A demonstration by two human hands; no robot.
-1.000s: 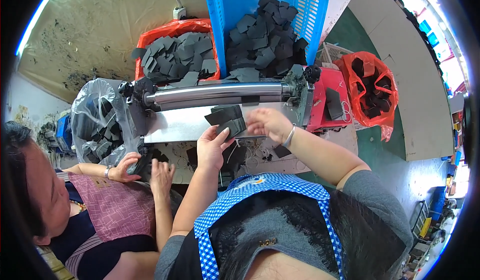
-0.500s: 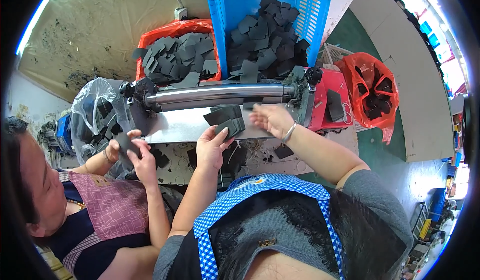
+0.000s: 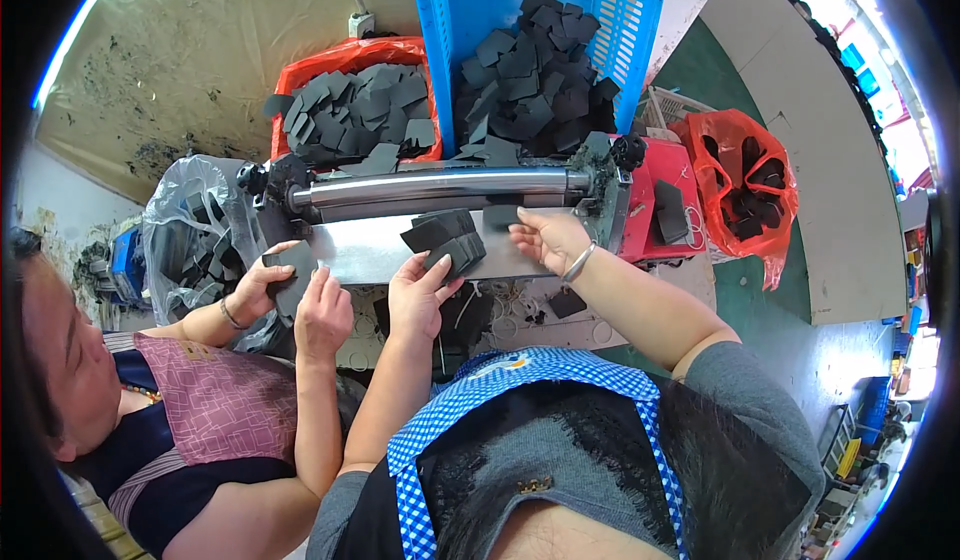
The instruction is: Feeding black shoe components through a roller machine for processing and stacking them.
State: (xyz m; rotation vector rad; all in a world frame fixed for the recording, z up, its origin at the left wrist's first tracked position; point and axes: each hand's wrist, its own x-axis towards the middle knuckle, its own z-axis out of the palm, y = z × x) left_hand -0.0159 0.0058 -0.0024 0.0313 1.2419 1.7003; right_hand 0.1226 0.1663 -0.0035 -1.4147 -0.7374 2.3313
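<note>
My left hand (image 3: 420, 295) pinches a fanned stack of thin black square pieces (image 3: 452, 242) above the metal plate, thumb on top. Close to the steel roller (image 3: 440, 188), my right hand (image 3: 552, 242) has its thumb and curled fingers at the right edge of a single black piece (image 3: 500, 218), which lies on the bright metal plate (image 3: 365, 250). The roller runs across the machine just beyond that piece. To my left, a co-worker's hands (image 3: 322, 315) hold another stack of black pieces (image 3: 292, 270).
Behind the roller stand a red-lined container (image 3: 280, 110) and a blue basket (image 3: 432, 50), both heaped with black pieces. A clear bag (image 3: 165, 210) sits left of the machine, an orange-red bag (image 3: 780, 225) right. Scraps litter the surface below the plate.
A black piece now shows more fully beside my right hand, which has moved slightly right. My left hand's stack has shifted a little left. The co-worker's hands and stack have moved right.
</note>
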